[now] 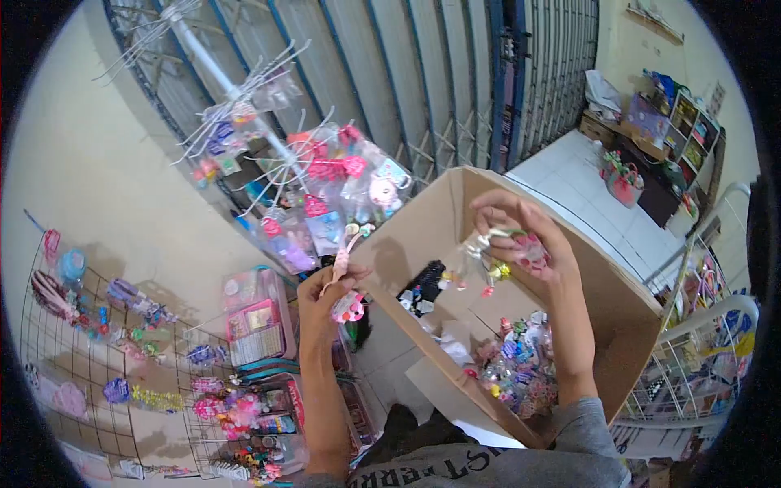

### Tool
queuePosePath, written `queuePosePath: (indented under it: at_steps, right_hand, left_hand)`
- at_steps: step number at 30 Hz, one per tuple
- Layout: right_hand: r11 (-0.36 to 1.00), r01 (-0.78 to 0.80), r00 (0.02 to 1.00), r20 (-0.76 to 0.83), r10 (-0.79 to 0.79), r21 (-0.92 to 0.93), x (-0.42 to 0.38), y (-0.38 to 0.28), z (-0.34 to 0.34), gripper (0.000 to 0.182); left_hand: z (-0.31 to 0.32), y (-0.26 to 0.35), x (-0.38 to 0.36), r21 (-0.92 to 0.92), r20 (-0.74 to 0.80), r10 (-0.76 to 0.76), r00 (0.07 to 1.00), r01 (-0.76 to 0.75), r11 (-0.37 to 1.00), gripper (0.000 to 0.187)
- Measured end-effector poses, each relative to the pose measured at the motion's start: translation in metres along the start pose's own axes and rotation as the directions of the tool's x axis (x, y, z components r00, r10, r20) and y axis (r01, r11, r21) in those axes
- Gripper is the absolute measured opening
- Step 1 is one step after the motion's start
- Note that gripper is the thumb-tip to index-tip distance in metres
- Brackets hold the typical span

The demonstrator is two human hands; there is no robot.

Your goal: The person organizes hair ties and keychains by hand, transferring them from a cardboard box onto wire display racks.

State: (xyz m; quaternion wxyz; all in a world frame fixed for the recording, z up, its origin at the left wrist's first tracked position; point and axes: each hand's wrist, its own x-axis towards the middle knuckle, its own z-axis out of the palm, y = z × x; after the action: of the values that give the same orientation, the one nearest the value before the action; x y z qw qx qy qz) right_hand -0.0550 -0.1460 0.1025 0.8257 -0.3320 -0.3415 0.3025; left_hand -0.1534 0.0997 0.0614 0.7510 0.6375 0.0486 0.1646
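Observation:
My left hand (324, 294) is closed on a pink strap charm (342, 262); a round pink-and-white piece (348, 307) hangs just below its fingers. Over the cardboard box (423, 213), my right hand (533, 236) grips a bunch of small trinkets (476, 250) on pale straps. Pink, yellow and clear pieces dangle from that bunch, and a pink one (533, 254) lies against the palm. Inside the box is a heap of colourful small accessories (521, 358), many in clear wrapping. The exact kind of the trinkets is too small to make out.
A white display stand (232, 89) with wire hooks carries bagged pink items (325, 167) behind my left hand. Wire grid racks (89, 325) with accessories stand at left. A plastic case (259, 321) is near them. A metal shutter (390, 73) runs behind; a white rack (700, 358) stands right.

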Motion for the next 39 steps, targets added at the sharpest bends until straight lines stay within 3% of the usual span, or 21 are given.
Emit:
queuePosePath:
  at_steps: [4, 6, 7, 10, 12, 14, 15, 16, 18, 20, 22, 24, 26, 28, 30, 31, 32, 34, 35, 38, 39]
  right_hand:
    - [0.994, -0.053, 0.999, 0.01, 0.052, 0.093, 0.038, 0.01, 0.05, 0.038]
    - [0.982, -0.168, 0.984, -0.048, 0.173, 0.091, 0.049, 0.016, 0.073, 0.037]
    - [0.976, -0.192, 0.981, 0.0, 0.193, 0.099, 0.054, 0.021, 0.08, 0.033]
    - [0.973, -0.226, 0.974, 0.002, 0.227, 0.048, 0.067, 0.036, 0.107, 0.031]
    - [0.97, -0.238, 0.971, 0.027, 0.237, 0.042, 0.074, 0.048, 0.119, 0.034]
    - [0.954, -0.298, 0.952, 0.061, 0.3, -0.03, 0.083, 0.059, 0.134, 0.041]
    - [0.946, -0.316, 0.948, 0.005, 0.317, -0.07, 0.089, 0.065, 0.152, 0.05]
    - [0.941, -0.331, 0.941, 0.044, 0.335, -0.072, 0.097, 0.073, 0.159, 0.05]
    - [0.949, -0.259, 0.936, 0.196, 0.293, -0.181, 0.111, 0.087, 0.17, 0.056]
    - [0.945, -0.274, 0.902, 0.293, 0.317, -0.178, 0.129, 0.1, 0.186, 0.055]
    - [0.957, -0.183, 0.915, 0.316, 0.25, -0.227, 0.145, 0.118, 0.206, 0.052]
    - [0.95, -0.207, 0.881, 0.378, 0.285, -0.234, 0.162, 0.136, 0.217, 0.051]
    - [0.936, 0.03, 0.874, 0.464, 0.145, -0.35, 0.179, 0.157, 0.233, 0.052]
    - [0.948, 0.047, 0.846, 0.516, 0.13, -0.316, 0.191, 0.173, 0.253, 0.049]
    - [0.934, 0.105, 0.851, 0.516, 0.092, -0.341, 0.202, 0.187, 0.271, 0.048]
    - [0.932, 0.171, 0.831, 0.556, 0.038, -0.321, 0.21, 0.193, 0.279, 0.045]
    - [0.937, 0.172, 0.818, 0.575, 0.036, -0.304, 0.217, 0.199, 0.288, 0.045]
    - [0.876, 0.339, 0.812, 0.577, -0.088, -0.343, 0.234, 0.213, 0.305, 0.045]
    - [0.845, 0.422, 0.803, 0.569, -0.18, -0.329, 0.243, 0.222, 0.314, 0.044]
    - [0.839, 0.427, 0.827, 0.52, -0.213, -0.337, 0.257, 0.228, 0.342, 0.043]
    - [0.828, 0.485, 0.807, 0.508, -0.301, -0.281, 0.265, 0.234, 0.352, 0.044]
  left_hand:
    - [-0.03, 0.013, -0.02, -0.159, -0.102, 0.141, 0.985, -0.156, 0.975, 0.012]
    - [-0.038, 0.024, -0.027, -0.085, -0.091, 0.138, 0.986, -0.146, 0.986, 0.024]
    - [-0.047, 0.025, -0.028, -0.073, -0.08, 0.126, 0.989, -0.132, 0.989, 0.042]
    - [-0.07, 0.028, -0.031, -0.214, -0.033, 0.164, 0.986, -0.167, 0.963, 0.051]
    - [-0.078, 0.032, -0.036, -0.223, -0.064, 0.223, 0.973, -0.232, 0.947, 0.057]
    - [-0.097, 0.036, -0.041, -0.105, 0.069, 0.375, 0.925, -0.367, 0.924, 0.056]
    - [-0.106, 0.042, -0.046, -0.086, 0.07, 0.37, 0.926, -0.364, 0.927, 0.06]
    - [-0.115, 0.045, -0.051, -0.095, 0.043, 0.381, 0.923, -0.376, 0.922, 0.065]
    - [-0.132, 0.056, -0.065, -0.081, 0.01, 0.432, 0.902, -0.43, 0.899, 0.07]
    - [-0.153, 0.064, -0.078, -0.066, -0.024, 0.455, 0.89, -0.456, 0.888, 0.074]
    - [-0.172, 0.065, -0.092, 0.077, -0.092, 0.551, 0.83, -0.545, 0.835, 0.079]
    - [-0.185, 0.072, -0.114, 0.07, -0.148, 0.529, 0.836, -0.525, 0.848, 0.082]
    - [-0.195, 0.075, -0.132, 0.15, -0.219, 0.589, 0.778, -0.569, 0.808, 0.081]
    - [-0.207, 0.075, -0.153, 0.212, -0.317, 0.625, 0.714, -0.589, 0.78, 0.086]
    - [-0.215, 0.079, -0.175, 0.228, -0.438, 0.502, 0.745, -0.448, 0.864, 0.081]
    - [-0.212, 0.083, -0.184, 0.208, -0.519, 0.49, 0.7, -0.453, 0.867, 0.067]
    - [-0.216, 0.083, -0.194, 0.228, -0.529, 0.502, 0.684, -0.455, 0.861, 0.067]
    - [-0.225, 0.087, -0.213, 0.11, -0.616, 0.393, 0.682, -0.42, 0.901, 0.051]
    - [-0.215, 0.098, -0.215, 0.137, -0.697, 0.4, 0.596, -0.437, 0.889, 0.042]
    - [-0.225, 0.096, -0.231, 0.297, -0.728, 0.463, 0.506, -0.376, 0.878, 0.039]
    - [-0.223, 0.102, -0.234, 0.316, -0.758, 0.451, 0.471, -0.34, 0.886, 0.034]
